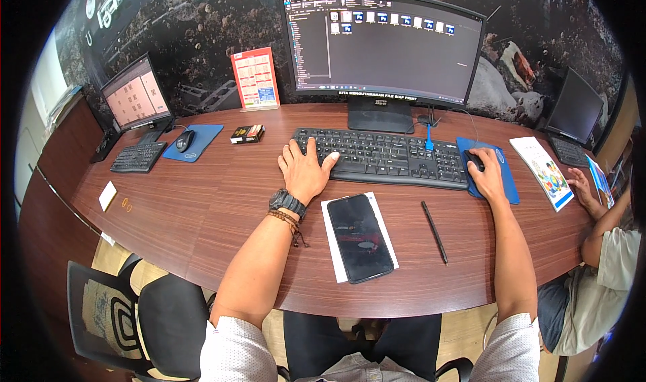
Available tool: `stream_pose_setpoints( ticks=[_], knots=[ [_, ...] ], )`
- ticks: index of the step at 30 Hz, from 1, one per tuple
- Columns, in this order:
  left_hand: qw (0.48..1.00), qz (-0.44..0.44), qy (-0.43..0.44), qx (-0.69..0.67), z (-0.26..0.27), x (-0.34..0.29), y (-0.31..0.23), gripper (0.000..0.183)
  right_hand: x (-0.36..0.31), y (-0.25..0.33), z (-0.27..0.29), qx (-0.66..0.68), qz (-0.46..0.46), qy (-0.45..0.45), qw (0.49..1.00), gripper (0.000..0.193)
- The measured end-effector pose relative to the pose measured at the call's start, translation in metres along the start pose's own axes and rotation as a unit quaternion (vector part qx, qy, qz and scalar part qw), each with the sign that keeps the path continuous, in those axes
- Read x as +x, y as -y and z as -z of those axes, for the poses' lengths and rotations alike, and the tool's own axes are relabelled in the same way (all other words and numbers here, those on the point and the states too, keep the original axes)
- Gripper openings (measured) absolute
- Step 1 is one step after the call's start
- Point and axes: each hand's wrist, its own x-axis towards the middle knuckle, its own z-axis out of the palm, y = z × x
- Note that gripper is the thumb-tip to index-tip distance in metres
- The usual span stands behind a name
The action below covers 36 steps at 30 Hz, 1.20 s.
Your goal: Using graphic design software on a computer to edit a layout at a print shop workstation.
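Note:
My left hand (306, 173) rests on the left end of a black keyboard (380, 155), fingers spread over the keys and thumb stretched out, holding nothing. A black watch (288, 202) and a beaded bracelet circle that wrist. My right hand (490, 178) is wrapped over a black mouse (474, 159) on a blue mouse pad (510, 188), right of the keyboard. Behind the keyboard stands a wide curved monitor (390, 56) showing a file window with several icons. Between my forearms lie a black smartphone (361, 241) on white paper (333, 251) and a slim black pen (434, 231).
Leftward are a second monitor (134, 96), keyboard (138, 157) and mouse (184, 140), with a small black box (247, 134) and red-bordered sign (256, 79) nearby. At right, another person's hand (584, 190) is near a booklet (544, 170). An office chair (171, 315) stands front left.

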Motion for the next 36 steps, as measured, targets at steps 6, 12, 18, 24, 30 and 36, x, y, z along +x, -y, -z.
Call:
stream_pose_setpoints(
  ticks=[6,12,18,24,30,36],
  knots=[
    [1.0,0.005,0.02,-0.008,0.008,0.0,-0.004,0.078,-0.001,0.002,0.001,0.002,-0.001,-0.002,1.0,0.035],
    [0.999,0.013,0.047,-0.02,0.011,0.001,-0.006,0.079,-0.001,-0.001,0.001,0.002,0.003,-0.002,1.0,0.034],
    [1.0,0.003,0.009,0.006,0.001,0.0,0.0,0.078,-0.001,0.001,0.0,-0.006,-0.001,-0.006,1.0,0.033],
    [1.0,0.005,0.01,0.003,0.001,0.001,-0.001,0.078,-0.001,-0.003,0.0,-0.007,0.001,-0.011,1.0,0.03],
    [1.0,0.004,0.007,-0.001,0.001,0.0,-0.001,0.078,-0.001,0.0,0.001,0.0,0.008,-0.01,1.0,0.029],
    [0.999,0.011,0.034,-0.01,0.009,0.001,-0.005,0.078,-0.002,0.002,0.003,-0.005,0.001,-0.008,1.0,0.029]
  ],
)
